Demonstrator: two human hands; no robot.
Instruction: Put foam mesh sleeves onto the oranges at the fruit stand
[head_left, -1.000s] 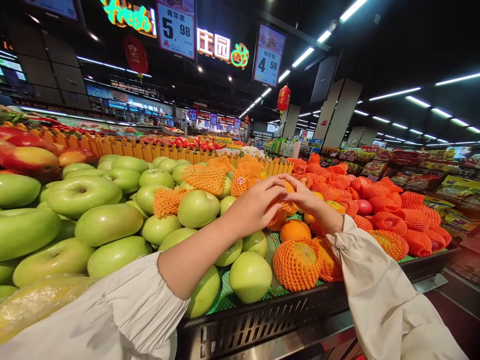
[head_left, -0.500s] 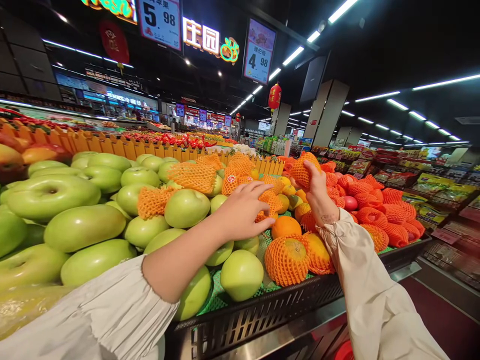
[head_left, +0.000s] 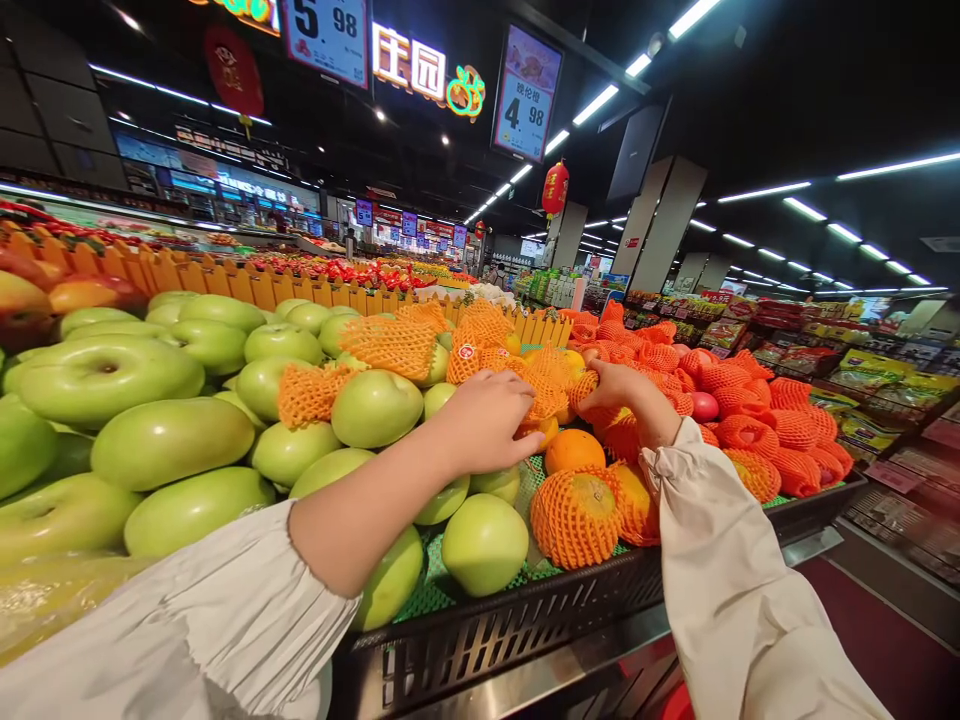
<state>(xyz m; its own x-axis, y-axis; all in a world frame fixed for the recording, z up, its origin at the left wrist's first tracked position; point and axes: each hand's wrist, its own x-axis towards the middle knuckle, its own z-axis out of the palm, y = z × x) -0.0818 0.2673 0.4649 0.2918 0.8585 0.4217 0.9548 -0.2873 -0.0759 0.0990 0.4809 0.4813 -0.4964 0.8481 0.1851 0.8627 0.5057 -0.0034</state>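
My right hand (head_left: 626, 388) is low over the pile of oranges, its fingers and thumb closed around an orange in netting (head_left: 582, 387), mostly behind other fruit and my fingers. Beside it, my left hand (head_left: 491, 420) lies over the fruit with bent fingers and the thumb held apart. Closest to its fingertips is an orange netting sleeve (head_left: 546, 375). A bare orange (head_left: 574, 452) sits below and between the hands. In front of that rests a large netted orange (head_left: 576, 518). Green apples (head_left: 377, 408) fill the left side under my forearm.
A black slatted crate edge (head_left: 517, 640) runs along the front. Red-netted fruit (head_left: 750, 435) is heaped to the right, and a low wooden picket fence (head_left: 262, 290) borders the back. Price screens (head_left: 525, 95) hang overhead. Shelves of packaged goods (head_left: 870, 375) stand at the right.
My right hand has come down with the netted orange, from raised above the pile to among the fruit. The fingers of my left hand have drawn in and bent more.
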